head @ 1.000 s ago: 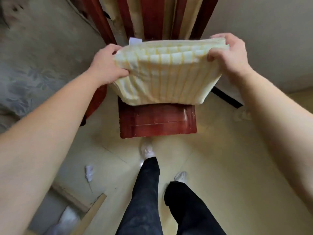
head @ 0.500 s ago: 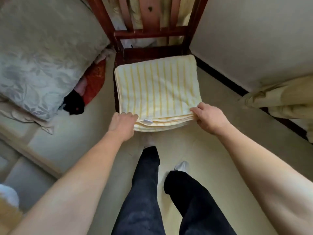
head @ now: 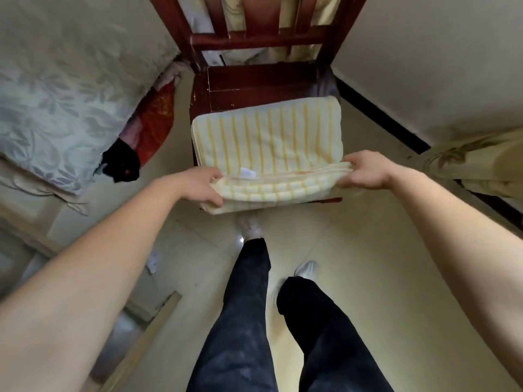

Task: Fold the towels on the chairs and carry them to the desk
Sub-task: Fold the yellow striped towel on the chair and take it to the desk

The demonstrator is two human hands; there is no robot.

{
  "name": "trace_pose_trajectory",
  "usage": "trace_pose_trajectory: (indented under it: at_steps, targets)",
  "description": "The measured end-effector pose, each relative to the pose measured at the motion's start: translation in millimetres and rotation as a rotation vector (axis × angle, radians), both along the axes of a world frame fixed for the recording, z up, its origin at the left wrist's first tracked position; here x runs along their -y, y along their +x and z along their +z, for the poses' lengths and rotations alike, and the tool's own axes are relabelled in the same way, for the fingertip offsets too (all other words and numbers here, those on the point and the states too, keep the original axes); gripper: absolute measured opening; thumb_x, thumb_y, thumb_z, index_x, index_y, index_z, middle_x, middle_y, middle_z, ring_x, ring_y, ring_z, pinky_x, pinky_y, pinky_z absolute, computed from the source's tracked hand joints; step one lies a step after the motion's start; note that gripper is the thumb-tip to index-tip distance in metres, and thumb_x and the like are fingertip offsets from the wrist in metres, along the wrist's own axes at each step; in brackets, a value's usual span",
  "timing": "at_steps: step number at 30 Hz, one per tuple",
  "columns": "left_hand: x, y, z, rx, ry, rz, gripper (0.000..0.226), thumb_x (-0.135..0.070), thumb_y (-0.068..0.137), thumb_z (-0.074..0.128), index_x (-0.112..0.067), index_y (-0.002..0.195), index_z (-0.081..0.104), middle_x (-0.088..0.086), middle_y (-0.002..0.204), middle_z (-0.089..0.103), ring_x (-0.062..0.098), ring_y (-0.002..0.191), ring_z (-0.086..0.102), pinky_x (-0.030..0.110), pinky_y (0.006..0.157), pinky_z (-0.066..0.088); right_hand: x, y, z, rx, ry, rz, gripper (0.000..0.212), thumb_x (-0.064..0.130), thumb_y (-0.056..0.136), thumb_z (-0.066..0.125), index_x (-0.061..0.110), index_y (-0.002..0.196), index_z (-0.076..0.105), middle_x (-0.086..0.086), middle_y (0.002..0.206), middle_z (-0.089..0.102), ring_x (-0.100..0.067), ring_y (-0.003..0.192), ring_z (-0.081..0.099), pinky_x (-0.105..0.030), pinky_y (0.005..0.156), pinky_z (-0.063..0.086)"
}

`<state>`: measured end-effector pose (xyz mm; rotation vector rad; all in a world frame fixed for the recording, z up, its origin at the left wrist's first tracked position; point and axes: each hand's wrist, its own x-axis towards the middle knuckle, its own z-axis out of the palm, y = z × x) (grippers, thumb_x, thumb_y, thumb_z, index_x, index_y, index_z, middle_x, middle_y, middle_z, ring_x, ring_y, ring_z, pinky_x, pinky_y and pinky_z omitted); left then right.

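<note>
My dark trouser legs (head: 246, 321) stand on pale floor (head: 368, 264) just short of the chair; both forearms reach forward and slightly inward; my left hand (head: 199, 186) grips the near left corner of the folded yellow-striped towel (head: 268, 137) and my right hand (head: 365, 172) pinches the near right corner, lifting the near edge between them. The towel's far part lies on the front of the red wooden chair (head: 254, 80); bare seat shows behind it; open floor runs right to the wall (head: 424, 66); a grey patterned cushion (head: 70, 94) crowds the left.
</note>
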<state>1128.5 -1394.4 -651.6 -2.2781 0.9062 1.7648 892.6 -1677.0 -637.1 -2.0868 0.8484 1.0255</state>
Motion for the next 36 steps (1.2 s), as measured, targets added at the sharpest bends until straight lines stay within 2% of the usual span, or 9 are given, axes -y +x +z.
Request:
trace_pose_trajectory:
  at_steps: [2, 6, 9, 13, 19, 24, 27, 30, 36]
  targets:
    - [13.3, 38.1, 9.0, -0.115, 0.001, 0.293, 0.075, -0.037, 0.061, 0.083, -0.020, 0.128, 0.056, -0.004, 0.122, 0.061, 0.020, 0.111, 0.059, 0.036, 0.095, 0.049, 22.3, 20.8, 4.0, 0.035, 0.095, -0.250, 0.008, 0.027, 0.080, 0.072, 0.023, 0.082, 0.066, -0.005, 0.095, 0.067, -0.022, 0.086, 0.063, -0.030, 0.075, 0.050]
    - [28.4, 78.8, -2.3, -0.243, -0.182, 0.946, 0.053, -0.009, 0.069, 0.081, -0.019, 0.118, 0.065, 0.002, 0.112, 0.073, 0.020, 0.110, 0.067, 0.042, 0.107, 0.044, 37.8, 55.1, -10.8, 0.226, 0.093, -0.744, 0.024, 0.030, 0.072, 0.069, 0.014, 0.089, 0.072, 0.000, 0.090, 0.068, -0.019, 0.082, 0.062, -0.031, 0.070, 0.048]
    - [46.4, 81.1, -22.0, -0.119, -0.366, 1.346, 0.048, -0.001, 0.073, 0.075, -0.014, 0.118, 0.061, 0.009, 0.108, 0.073, 0.024, 0.099, 0.072, 0.040, 0.087, 0.058, 30.7, 81.6, -34.0, 0.370, 0.020, -1.006, 0.018, 0.034, 0.078, 0.066, 0.023, 0.093, 0.068, 0.008, 0.092, 0.069, -0.011, 0.084, 0.065, -0.027, 0.069, 0.052]
    - [59.2, 71.9, -48.6, -0.018, -0.423, 1.606, 0.050, -0.002, 0.076, 0.072, -0.016, 0.121, 0.056, 0.009, 0.107, 0.071, 0.024, 0.092, 0.073, 0.042, 0.073, 0.061, 21.9, 104.9, -61.4, 0.505, -0.140, -0.999, 0.047, 0.032, 0.086, 0.062, 0.024, 0.132, 0.055, 0.014, 0.117, 0.065, 0.003, 0.097, 0.060, -0.009, 0.079, 0.044]
    - [83.9, 53.7, -67.5, 0.514, -0.447, 1.304, 0.069, -0.015, 0.081, 0.067, -0.025, 0.142, 0.037, -0.003, 0.132, 0.052, 0.012, 0.113, 0.056, 0.022, 0.093, 0.043, 5.4, 116.4, -83.9, 0.559, -0.579, -0.566, 0.063, 0.035, 0.095, 0.049, 0.019, 0.153, 0.031, -0.005, 0.147, 0.048, -0.027, 0.130, 0.050, -0.039, 0.105, 0.042]
    - [92.8, 41.1, -70.9, 0.737, -0.337, 1.143, 0.059, -0.018, 0.093, 0.056, -0.027, 0.146, 0.034, 0.006, 0.137, 0.041, 0.027, 0.115, 0.055, 0.037, 0.092, 0.044, -22.4, 132.8, -64.9, 0.649, -0.988, -0.406, 0.050, 0.036, 0.102, 0.046, 0.017, 0.148, 0.045, -0.029, 0.156, 0.026, -0.037, 0.145, 0.030, -0.051, 0.117, 0.024]
    - [86.9, 43.2, -81.1, 0.754, -0.333, 1.082, 0.055, -0.020, 0.095, 0.053, -0.024, 0.147, 0.034, 0.008, 0.136, 0.041, 0.028, 0.118, 0.052, 0.041, 0.094, 0.045, -65.9, 133.8, -57.7, 0.723, -0.864, -0.045, 0.060, 0.051, 0.102, 0.042, 0.019, 0.152, 0.039, -0.031, 0.157, 0.019, -0.043, 0.148, 0.022, -0.058, 0.119, 0.015]
    - [83.9, 43.5, -89.2, 0.818, -0.355, 0.981, 0.052, -0.023, 0.097, 0.049, -0.022, 0.147, 0.035, 0.009, 0.136, 0.042, 0.030, 0.119, 0.052, 0.046, 0.092, 0.047, -89.8, 140.4, -82.4, 0.512, -0.615, 0.306, 0.075, 0.070, 0.098, 0.023, 0.027, 0.160, 0.012, -0.018, 0.166, 0.001, -0.038, 0.153, 0.002, -0.060, 0.121, 0.002]
    - [73.8, 40.5, -106.8, 0.990, -0.346, 0.916, 0.062, -0.036, 0.100, 0.041, -0.019, 0.155, 0.020, 0.011, 0.135, 0.045, 0.034, 0.120, 0.046, 0.048, 0.095, 0.042, -71.1, 167.6, -117.3, 0.385, -0.457, 0.345, 0.082, 0.076, 0.092, 0.009, 0.030, 0.159, -0.007, -0.008, 0.166, -0.016, -0.032, 0.152, -0.016, -0.057, 0.120, -0.011]
